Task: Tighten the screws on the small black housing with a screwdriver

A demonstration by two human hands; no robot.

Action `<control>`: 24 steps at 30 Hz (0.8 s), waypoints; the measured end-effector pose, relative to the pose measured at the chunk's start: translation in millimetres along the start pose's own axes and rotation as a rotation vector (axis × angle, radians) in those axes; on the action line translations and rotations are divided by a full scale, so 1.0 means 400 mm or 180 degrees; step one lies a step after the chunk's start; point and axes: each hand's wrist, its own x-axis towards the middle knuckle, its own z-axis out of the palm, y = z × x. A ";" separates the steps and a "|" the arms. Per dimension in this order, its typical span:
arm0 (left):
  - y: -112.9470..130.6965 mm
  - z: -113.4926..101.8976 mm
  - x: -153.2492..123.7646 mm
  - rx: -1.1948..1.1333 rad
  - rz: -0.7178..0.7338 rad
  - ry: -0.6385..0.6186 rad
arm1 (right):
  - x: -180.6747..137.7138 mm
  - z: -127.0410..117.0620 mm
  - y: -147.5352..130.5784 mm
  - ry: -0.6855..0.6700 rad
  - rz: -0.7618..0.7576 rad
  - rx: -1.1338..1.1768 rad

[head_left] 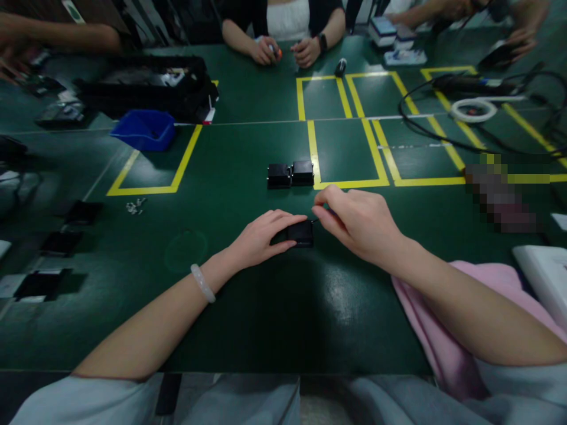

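On the green table, my left hand (266,234) grips a small black box (303,234), thumb along the near side and fingers along the far side. My right hand (361,221) is closed in a pinch just right of this box. A thin dark piece shows between its fingertips and the box's right end; its kind is too small to make out. Beyond my hands, two similar black boxes (279,176) stand side by side, with small shiny bits at their ends.
Small metal parts (135,205) lie to the left, near several flat black pieces (61,242). A blue bin (145,130) and a long black tray (146,88) stand behind. Cables (416,121) and a pink cloth (432,313) are on the right. Co-workers' hands (266,51) are across the table.
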 end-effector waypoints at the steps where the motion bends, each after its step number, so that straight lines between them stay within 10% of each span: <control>1: 0.000 0.000 0.000 0.0005 -0.0005 0.0000 | 0.000 0.000 0.000 -0.0008 0.0003 -0.0024; 24: -0.005 0.006 -0.003 -0.0033 -0.0187 0.0115 | 0.001 0.002 0.004 -0.0044 0.0155 0.0115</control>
